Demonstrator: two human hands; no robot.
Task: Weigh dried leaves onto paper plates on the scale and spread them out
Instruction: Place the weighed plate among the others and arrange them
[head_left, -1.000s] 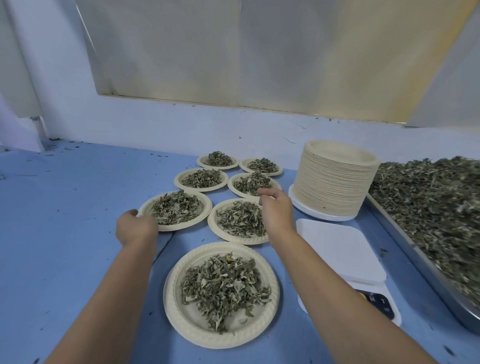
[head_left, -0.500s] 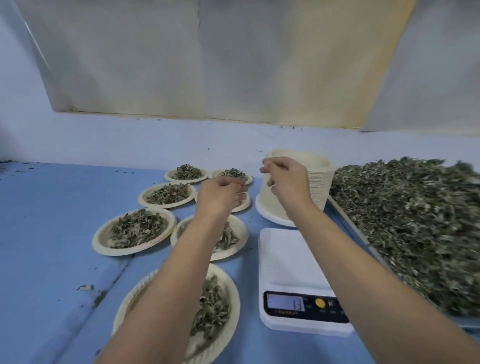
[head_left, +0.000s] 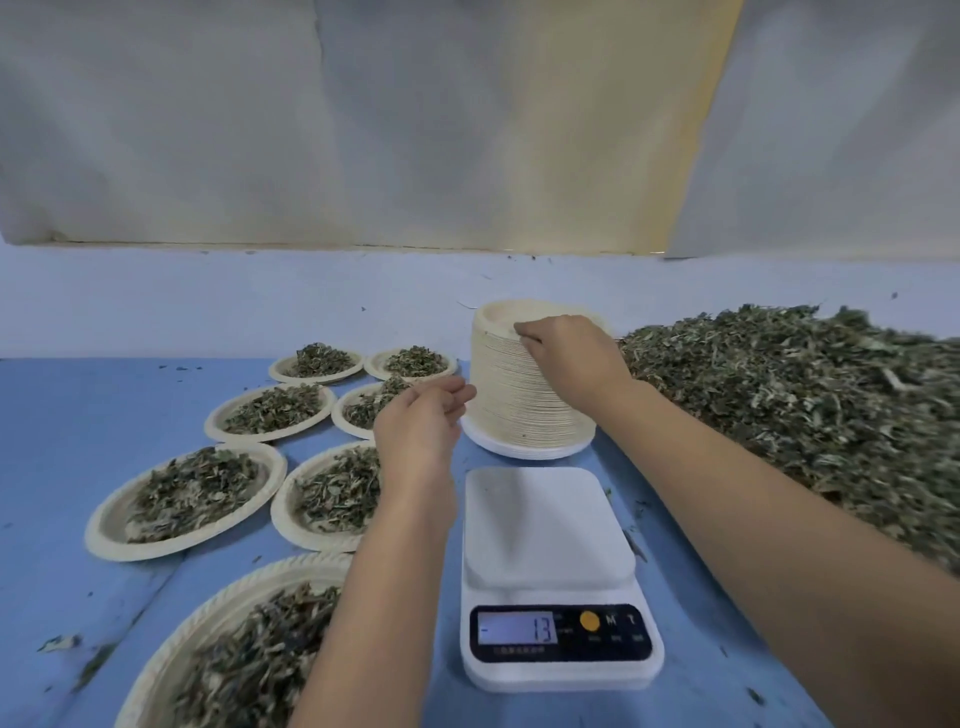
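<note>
A tall stack of paper plates (head_left: 511, 395) stands behind the white scale (head_left: 550, 530), whose pan is bare and whose display reads 13. My right hand (head_left: 566, 351) lies on top of the stack, fingertips pinching the rim of the top plate. My left hand (head_left: 423, 421) hovers just left of the stack with fingers loosely curled, holding nothing. A big heap of dried leaves (head_left: 810, 410) lies at the right. Several plates filled with leaves (head_left: 184, 493) sit on the left.
The blue table (head_left: 78, 405) carries scattered leaf crumbs. The nearest filled plate (head_left: 218, 618) sits under my left forearm at the bottom edge. A pale wall with hanging sheets (head_left: 363, 130) closes off the back.
My right hand has come down onto the top of the plate stack. My left hand has moved right toward the stack's side. The view has shifted right.
</note>
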